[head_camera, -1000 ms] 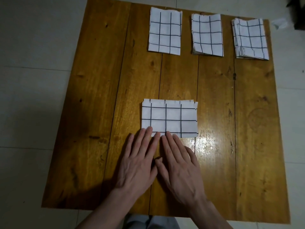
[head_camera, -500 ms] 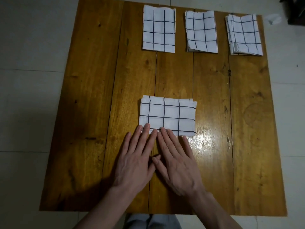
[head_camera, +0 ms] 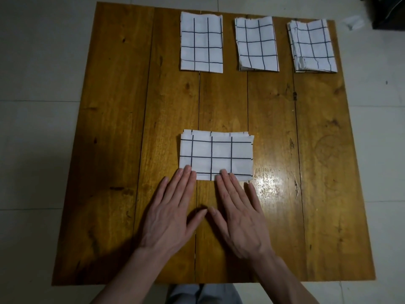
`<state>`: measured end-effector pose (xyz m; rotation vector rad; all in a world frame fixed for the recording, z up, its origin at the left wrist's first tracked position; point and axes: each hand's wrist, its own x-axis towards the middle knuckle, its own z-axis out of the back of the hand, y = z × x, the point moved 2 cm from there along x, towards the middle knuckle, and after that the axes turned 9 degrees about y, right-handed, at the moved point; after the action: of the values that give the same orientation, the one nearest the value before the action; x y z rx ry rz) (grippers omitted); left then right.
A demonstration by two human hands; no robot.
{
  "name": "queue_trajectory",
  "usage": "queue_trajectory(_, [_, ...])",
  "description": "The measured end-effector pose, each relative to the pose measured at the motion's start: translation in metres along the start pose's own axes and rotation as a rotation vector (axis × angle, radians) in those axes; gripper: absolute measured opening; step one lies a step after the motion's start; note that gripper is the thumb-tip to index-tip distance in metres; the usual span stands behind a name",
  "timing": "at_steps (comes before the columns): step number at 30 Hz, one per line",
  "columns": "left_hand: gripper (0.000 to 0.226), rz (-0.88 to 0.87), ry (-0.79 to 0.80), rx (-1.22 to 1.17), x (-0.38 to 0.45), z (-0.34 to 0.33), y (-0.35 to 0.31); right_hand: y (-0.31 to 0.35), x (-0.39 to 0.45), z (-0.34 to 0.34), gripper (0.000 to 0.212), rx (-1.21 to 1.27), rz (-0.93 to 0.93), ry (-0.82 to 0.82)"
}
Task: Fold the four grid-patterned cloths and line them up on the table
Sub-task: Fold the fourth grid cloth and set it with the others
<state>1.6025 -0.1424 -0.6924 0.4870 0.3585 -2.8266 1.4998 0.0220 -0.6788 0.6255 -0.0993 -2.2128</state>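
Three folded white cloths with black grid lines lie in a row along the table's far edge: one at the middle (head_camera: 201, 43), one to its right (head_camera: 256, 44), one at the far right (head_camera: 312, 47). A fourth folded grid cloth (head_camera: 217, 155) lies crosswise near the table's centre. My left hand (head_camera: 173, 212) and my right hand (head_camera: 238, 218) rest flat, palms down, fingers straight. Their fingertips press the near edge of the fourth cloth. Neither hand grips anything.
The wooden plank table (head_camera: 109, 150) stands on a pale tiled floor (head_camera: 39, 128). A crumpled white scrap (head_camera: 355, 23) and a dark object (head_camera: 388, 12) lie on the floor past the far right corner. My trouser legs (head_camera: 203, 295) show below the near edge.
My hands have slid apart along the cloth's near edge, the left one leftward and the right one rightward. The cloths have not moved on the table.
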Motion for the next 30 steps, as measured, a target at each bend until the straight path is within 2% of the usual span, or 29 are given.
queue_trajectory(5, [0.081,0.003,0.007,0.028,0.000,-0.001,0.002,-0.019,-0.009,-0.002,0.071,0.012,-0.118,-0.039])
queue_trajectory(14, [0.079,0.023,-0.024,0.020,0.001,-0.001,-0.002,-0.018,-0.009,-0.006,0.066,0.093,-0.157,-0.111])
queue_trajectory(21, [0.075,0.053,-0.056,-0.033,0.000,-0.001,-0.007,-0.022,-0.009,-0.002,0.063,0.071,-0.135,-0.141])
queue_trajectory(26, [0.065,0.052,-0.104,-0.066,0.004,0.000,-0.009,-0.029,0.007,0.017,0.051,0.064,-0.094,-0.224])
queue_trajectory(30, [0.061,0.071,-0.136,-0.097,0.009,0.003,-0.011,-0.030,0.025,0.032,0.063,0.037,-0.029,-0.252])
